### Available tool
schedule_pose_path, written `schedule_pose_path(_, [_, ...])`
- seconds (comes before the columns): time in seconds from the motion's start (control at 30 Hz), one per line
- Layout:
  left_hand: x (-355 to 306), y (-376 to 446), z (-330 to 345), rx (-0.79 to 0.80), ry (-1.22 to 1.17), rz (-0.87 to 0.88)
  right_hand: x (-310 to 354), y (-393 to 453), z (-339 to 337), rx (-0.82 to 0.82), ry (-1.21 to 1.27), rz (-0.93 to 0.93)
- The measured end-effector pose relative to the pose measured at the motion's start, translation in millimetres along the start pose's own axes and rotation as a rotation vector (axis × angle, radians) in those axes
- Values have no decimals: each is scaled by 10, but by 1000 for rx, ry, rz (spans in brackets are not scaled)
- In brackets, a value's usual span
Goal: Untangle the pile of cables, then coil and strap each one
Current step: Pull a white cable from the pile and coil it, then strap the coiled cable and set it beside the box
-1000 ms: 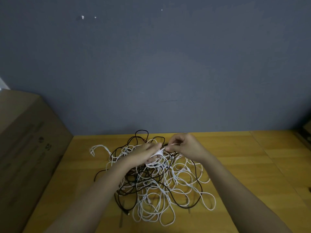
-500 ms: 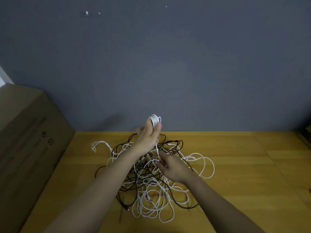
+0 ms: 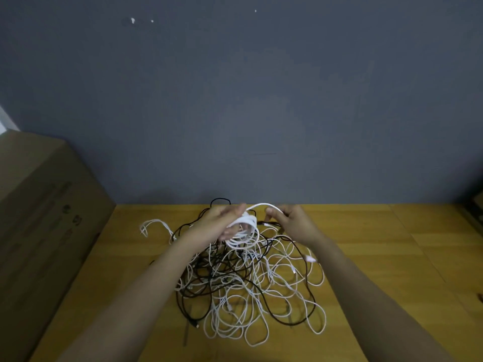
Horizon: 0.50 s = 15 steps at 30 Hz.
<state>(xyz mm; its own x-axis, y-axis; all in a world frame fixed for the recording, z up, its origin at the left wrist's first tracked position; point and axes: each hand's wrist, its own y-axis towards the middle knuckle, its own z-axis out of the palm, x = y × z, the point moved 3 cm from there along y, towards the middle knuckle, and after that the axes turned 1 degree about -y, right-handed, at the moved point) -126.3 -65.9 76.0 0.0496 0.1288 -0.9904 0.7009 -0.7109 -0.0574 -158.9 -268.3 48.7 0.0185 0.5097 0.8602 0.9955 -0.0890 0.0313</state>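
Nearest me, the pile of cables (image 3: 251, 283) sprawls tangled on the bench (image 3: 379, 257). Above its far edge my left hand (image 3: 222, 223) grips a half-wound white coil (image 3: 244, 231) while my right hand (image 3: 292, 223) pinches its free strand. I judge coiling underway; next, another loop, pulling slack gently.

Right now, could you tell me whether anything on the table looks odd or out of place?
Only the expected mess: black and white cables lie knotted in one pile on the wooden table. The left hand holds a white coil above it; nothing looks damaged.
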Motion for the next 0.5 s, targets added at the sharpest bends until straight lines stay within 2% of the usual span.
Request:
schedule_pose_path(0.13, [-182,51,-64,-128,-269,85,-237,-87,269,53,-295,42])
schedule_pose_path(0.2, [-240,82,-51,-161,-418,140,-272,-176,459,123,-521,-15])
schedule_pose_path(0.27, [-244,139,-18,-218,-441,157,-237,-253,659,192,-717,-90])
schedule_pose_path(0.3, [-221,171,11,-270,-348,137,-193,-280,753,219,-798,-129])
schedule_pose_path(0.37, [-107,235,71,-341,-7,70,-57,-311,893,238,-924,-238])
schedule_pose_path(0.43, [55,275,96,-333,337,21,102,-321,938,239,-967,-339])
schedule_pose_path(0.5, [203,272,60,-278,555,-29,252,-305,850,206,-966,-417])
